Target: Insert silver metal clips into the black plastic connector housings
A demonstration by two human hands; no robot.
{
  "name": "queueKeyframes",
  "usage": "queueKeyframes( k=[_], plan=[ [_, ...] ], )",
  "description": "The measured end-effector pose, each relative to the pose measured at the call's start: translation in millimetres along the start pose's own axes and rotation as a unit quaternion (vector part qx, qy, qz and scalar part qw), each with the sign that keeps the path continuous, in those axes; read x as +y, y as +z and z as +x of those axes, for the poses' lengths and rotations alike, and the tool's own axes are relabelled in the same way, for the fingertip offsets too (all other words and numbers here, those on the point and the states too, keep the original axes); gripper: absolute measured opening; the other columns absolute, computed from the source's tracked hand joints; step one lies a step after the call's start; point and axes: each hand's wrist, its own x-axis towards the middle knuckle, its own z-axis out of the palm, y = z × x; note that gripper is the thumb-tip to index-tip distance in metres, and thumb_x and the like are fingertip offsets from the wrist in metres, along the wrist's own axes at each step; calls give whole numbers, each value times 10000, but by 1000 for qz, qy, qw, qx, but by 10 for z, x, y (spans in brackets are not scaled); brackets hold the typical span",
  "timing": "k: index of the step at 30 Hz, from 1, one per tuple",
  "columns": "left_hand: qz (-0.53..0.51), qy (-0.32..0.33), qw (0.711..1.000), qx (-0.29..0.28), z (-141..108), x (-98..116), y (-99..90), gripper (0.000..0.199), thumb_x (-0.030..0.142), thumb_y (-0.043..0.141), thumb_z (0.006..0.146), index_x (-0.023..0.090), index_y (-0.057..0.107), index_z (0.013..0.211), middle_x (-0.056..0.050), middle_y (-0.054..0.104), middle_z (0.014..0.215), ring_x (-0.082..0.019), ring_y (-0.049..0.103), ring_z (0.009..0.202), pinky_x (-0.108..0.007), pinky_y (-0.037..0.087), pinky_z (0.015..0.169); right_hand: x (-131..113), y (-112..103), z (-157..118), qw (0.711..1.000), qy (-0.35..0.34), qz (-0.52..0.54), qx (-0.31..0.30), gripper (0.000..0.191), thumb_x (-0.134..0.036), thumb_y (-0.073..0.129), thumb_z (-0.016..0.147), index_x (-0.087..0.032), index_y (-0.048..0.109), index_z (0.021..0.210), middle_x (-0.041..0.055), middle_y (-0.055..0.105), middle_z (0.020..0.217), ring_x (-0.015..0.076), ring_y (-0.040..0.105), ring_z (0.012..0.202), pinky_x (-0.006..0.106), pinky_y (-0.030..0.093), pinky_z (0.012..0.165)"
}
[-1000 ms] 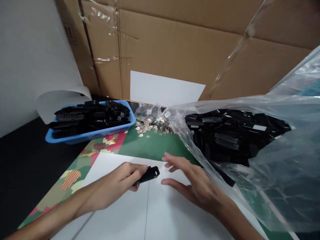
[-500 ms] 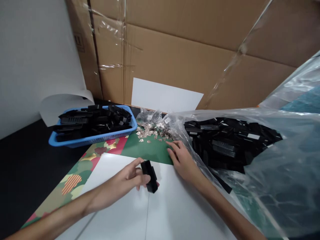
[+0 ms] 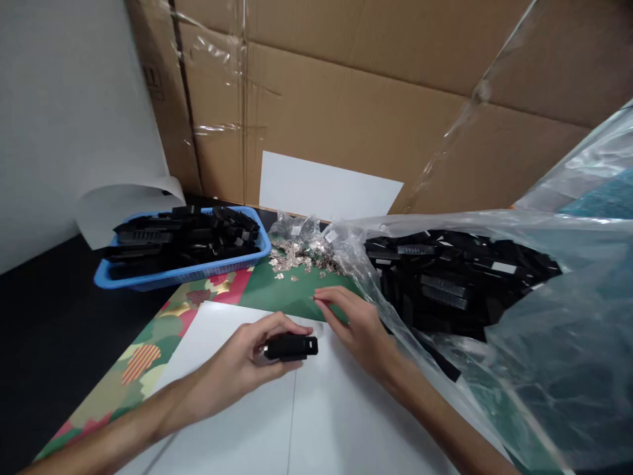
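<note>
My left hand [image 3: 254, 353] grips a black plastic part [image 3: 291, 347], a slim block with a small slot at its right end. It holds the part level above the white sheet [image 3: 237, 422], with fingers along the top edge and thumb below. My right hand [image 3: 359, 323] is just to the right, thumb and forefinger pinched together over the green surface. A tiny pale speck shows at those fingertips, too small to name. Beyond the right hand lies a loose pile of small shiny metal pieces [image 3: 301, 256], partly against clear plastic.
A blue basket [image 3: 198, 272] full of black plastic parts stands at the left. On the right, a clear plastic bag [image 3: 534, 356] holds many more black parts [image 3: 445, 284]. A cardboard wall [image 3: 346, 112] closes off the back, with a white paper [image 3: 329, 186] leaning on it.
My left hand has turned the black part from steeply tilted to level. My right hand has drawn back from the metal pieces toward the left hand, its fingers now pinched.
</note>
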Motion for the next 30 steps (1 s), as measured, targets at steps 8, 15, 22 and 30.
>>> queueKeyframes(
  k=[8,15,22,30],
  plan=[
    [69,55,996,34,-38,-83,5,194,335,705,971,262,645,1141,-35,752,1281,-175,732,1105,-239,582,930,-479,-258,-351,990,6,138,5,185,-96,641,1004,-225,711,1117,26,710,1041,141,691,911,240,532,808],
    [93,13,996,14,-60,-34,40,178,314,671,978,230,631,1130,-80,748,1303,-201,734,1148,-256,609,950,-541,-279,-336,986,83,134,-61,157,-154,577,1053,-238,710,1049,-1,677,963,136,654,870,249,486,784],
    [125,30,992,-4,-112,-72,59,234,267,634,990,289,624,1222,-40,716,1385,-195,681,1288,-246,590,1007,-613,-318,-293,960,209,168,-77,244,-174,692,974,-292,640,1181,-73,695,848,110,664,793,211,488,743],
    [162,78,984,3,-161,-132,77,273,219,627,998,301,598,1258,-31,725,1367,-172,700,1259,-219,603,970,-498,-287,-290,903,281,307,-102,148,-320,770,934,-250,744,1061,-14,756,961,145,708,908,242,526,806]
  ],
)
